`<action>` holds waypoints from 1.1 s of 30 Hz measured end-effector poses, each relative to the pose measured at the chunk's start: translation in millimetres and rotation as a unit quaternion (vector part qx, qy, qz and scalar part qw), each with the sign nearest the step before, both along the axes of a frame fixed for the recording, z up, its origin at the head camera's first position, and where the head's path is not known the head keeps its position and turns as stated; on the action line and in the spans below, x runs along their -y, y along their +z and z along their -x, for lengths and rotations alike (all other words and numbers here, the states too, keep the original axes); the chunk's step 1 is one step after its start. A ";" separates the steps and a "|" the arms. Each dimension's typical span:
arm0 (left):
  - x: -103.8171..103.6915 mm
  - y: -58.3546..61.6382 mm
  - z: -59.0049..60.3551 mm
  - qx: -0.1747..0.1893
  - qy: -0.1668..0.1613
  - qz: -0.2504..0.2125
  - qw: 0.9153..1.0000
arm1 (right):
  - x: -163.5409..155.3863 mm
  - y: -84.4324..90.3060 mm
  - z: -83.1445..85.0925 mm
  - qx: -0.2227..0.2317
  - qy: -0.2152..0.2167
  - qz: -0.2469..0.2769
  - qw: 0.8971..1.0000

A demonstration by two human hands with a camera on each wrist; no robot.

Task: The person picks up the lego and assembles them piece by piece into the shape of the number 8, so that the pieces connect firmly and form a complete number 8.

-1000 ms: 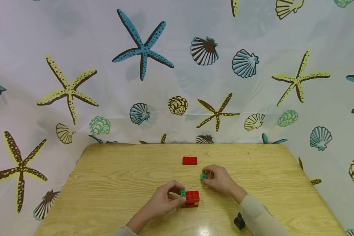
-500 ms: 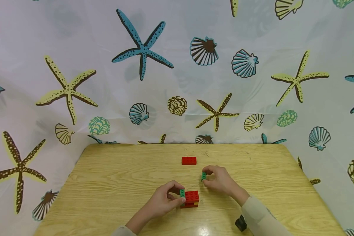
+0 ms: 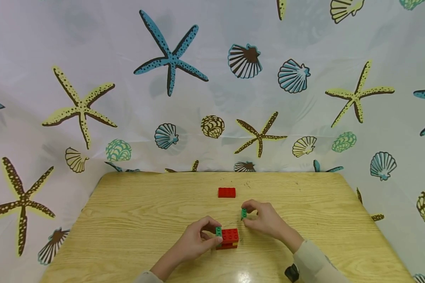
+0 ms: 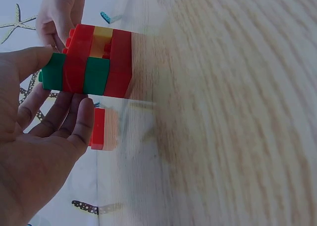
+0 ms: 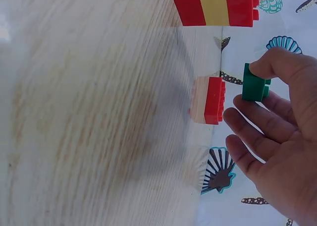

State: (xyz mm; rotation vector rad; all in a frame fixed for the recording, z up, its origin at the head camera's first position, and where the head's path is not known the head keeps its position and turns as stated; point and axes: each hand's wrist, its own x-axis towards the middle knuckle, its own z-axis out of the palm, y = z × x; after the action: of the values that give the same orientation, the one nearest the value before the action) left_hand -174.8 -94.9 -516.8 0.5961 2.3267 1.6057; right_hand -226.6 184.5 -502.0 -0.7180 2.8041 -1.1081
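Observation:
A stack of toy building bricks (image 3: 231, 234) stands on the table, with red layers above and below a middle one that shows a yellow brick (image 5: 214, 7) and a green brick (image 4: 96, 76). At its left end a small green brick (image 4: 53, 71) sits on top. My left hand (image 3: 194, 241) holds that top brick between thumb and fingers. Beyond the stack and to its right, my right hand (image 3: 265, 220) pinches another small green brick (image 5: 253, 83) by thumb and fingertips, raised off the table with its studs up. Its other fingers are spread below in the right wrist view.
A loose red brick (image 3: 227, 192) lies farther back on the wooden table (image 3: 145, 212). Beside the right sleeve (image 3: 315, 259) is a small black object (image 3: 292, 272). Cloth printed with starfish and shells (image 3: 205, 98) hangs behind the table and along both sides.
My right wrist has shifted slightly to the right, and the green brick in that hand has turned a little. My left hand has stayed at the stack.

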 end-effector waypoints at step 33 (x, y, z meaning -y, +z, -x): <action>1.1 -2.4 1.3 -0.019 -0.006 0.002 1.000 | 8.2 12.5 -28.9 0.033 0.069 0.025 0.997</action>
State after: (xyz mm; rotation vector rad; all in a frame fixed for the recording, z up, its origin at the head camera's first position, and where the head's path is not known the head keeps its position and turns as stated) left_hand -176.1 -95.9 -519.2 0.6430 2.3474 1.5983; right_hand -197.8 176.3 -489.5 -0.8495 2.6354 -1.1586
